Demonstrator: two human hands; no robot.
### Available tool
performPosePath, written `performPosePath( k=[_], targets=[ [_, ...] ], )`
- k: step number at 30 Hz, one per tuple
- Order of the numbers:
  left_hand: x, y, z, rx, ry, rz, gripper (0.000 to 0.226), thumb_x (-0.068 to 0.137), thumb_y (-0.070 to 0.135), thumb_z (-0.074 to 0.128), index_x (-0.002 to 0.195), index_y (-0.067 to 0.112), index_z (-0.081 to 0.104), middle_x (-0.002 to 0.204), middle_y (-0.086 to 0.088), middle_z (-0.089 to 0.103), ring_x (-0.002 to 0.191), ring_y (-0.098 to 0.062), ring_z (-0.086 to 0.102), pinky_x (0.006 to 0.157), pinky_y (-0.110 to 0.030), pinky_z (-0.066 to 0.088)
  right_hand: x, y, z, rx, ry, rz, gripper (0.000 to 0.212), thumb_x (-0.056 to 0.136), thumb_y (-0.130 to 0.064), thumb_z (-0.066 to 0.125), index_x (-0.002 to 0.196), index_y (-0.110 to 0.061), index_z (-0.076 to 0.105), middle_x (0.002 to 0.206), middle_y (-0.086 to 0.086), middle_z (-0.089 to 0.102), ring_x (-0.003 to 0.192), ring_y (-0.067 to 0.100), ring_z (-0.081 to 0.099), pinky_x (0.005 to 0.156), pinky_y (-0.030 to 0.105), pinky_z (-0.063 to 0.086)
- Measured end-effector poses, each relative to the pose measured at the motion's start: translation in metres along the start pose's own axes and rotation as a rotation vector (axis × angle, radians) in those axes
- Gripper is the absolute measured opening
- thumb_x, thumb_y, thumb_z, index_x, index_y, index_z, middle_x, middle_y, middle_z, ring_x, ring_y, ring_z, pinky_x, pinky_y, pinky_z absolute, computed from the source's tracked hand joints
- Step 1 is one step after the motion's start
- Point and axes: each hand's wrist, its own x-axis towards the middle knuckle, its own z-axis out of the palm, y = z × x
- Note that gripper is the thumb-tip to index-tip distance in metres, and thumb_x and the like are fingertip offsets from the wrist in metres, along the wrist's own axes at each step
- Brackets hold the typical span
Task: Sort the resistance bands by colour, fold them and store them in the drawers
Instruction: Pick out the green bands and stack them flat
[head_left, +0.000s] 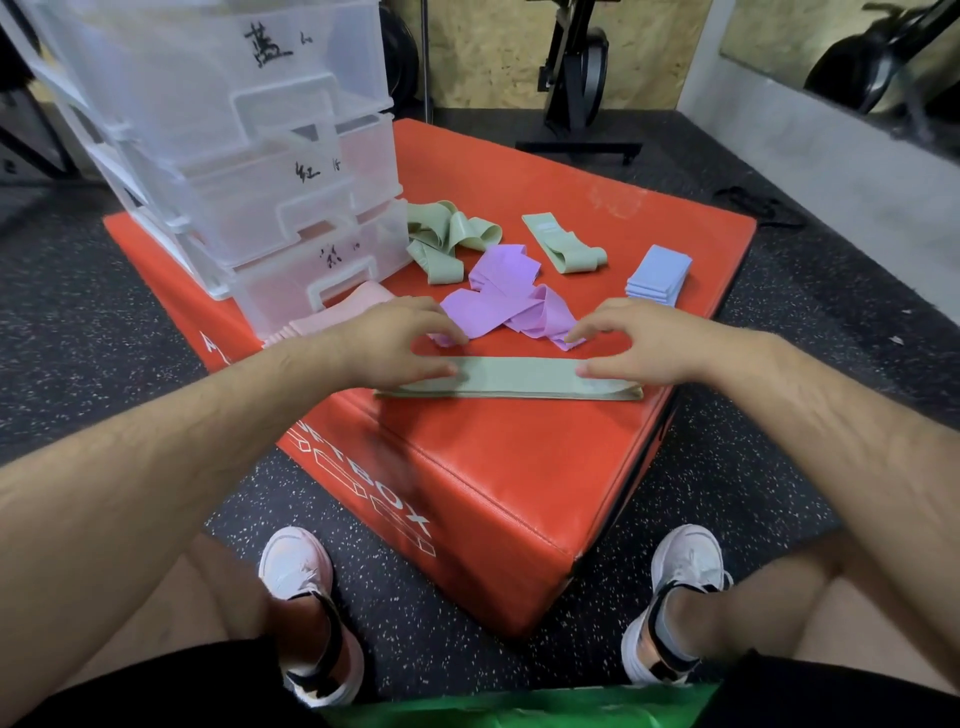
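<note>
A green band lies flat and stretched out along the near edge of the red box. My left hand touches its left part with thumb and fingertips. My right hand touches its right part the same way. Behind the hands lies a loose pile of purple bands. Further back are tangled green bands and one folded green band. A folded blue stack sits at the right. Pink bands lie in front of the clear drawer unit at the left; its drawers are closed.
The red box stands on a speckled black floor. An exercise machine base stands behind it, and a white wall runs along the right. My knees and white shoes are below the box's front corner.
</note>
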Motion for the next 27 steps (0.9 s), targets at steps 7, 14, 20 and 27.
performPosePath(
  k=[7, 14, 20, 27],
  targets=[
    [0.079, 0.035, -0.012, -0.032, 0.127, 0.002, 0.045, 0.09, 0.053, 0.056, 0.128, 0.029, 0.061, 0.125, 0.003, 0.059, 0.123, -0.017, 0.05, 0.102, -0.036, 0.04, 0.048, -0.007, -0.025, -0.054, 0.143, -0.035, 0.033, 0.091, -0.038, 0.064, 0.124, -0.033, 0.064, 0.119, -0.006, 0.061, 0.115, 0.017, 0.054, 0.105, 0.037, 0.041],
    [0.155, 0.035, 0.003, 0.072, 0.054, -0.08, 0.051, 0.095, 0.047, 0.052, 0.144, 0.033, 0.043, 0.143, 0.002, 0.047, 0.133, -0.023, 0.041, 0.108, -0.043, 0.03, 0.102, 0.026, -0.04, -0.172, 0.132, 0.211, 0.033, 0.092, -0.041, 0.057, 0.125, -0.04, 0.061, 0.124, 0.002, 0.057, 0.121, 0.029, 0.051, 0.104, 0.043, 0.043],
    [0.19, 0.015, 0.013, 0.054, 0.018, -0.142, 0.051, 0.096, 0.046, 0.05, 0.144, 0.03, 0.043, 0.142, 0.001, 0.048, 0.133, -0.023, 0.042, 0.108, -0.039, 0.028, 0.142, 0.032, -0.029, -0.16, 0.11, 0.351, 0.035, 0.096, -0.044, 0.044, 0.128, -0.044, 0.056, 0.133, 0.009, 0.05, 0.123, 0.035, 0.051, 0.104, 0.044, 0.042],
    [0.204, -0.002, 0.019, 0.045, 0.004, -0.195, 0.048, 0.097, 0.047, 0.046, 0.141, 0.03, 0.046, 0.138, 0.0, 0.051, 0.131, -0.028, 0.042, 0.107, -0.044, 0.033, 0.172, 0.027, -0.013, -0.183, 0.106, 0.468, 0.037, 0.095, -0.051, 0.05, 0.125, -0.031, 0.058, 0.131, 0.01, 0.055, 0.122, 0.034, 0.053, 0.099, 0.042, 0.038]
  ],
)
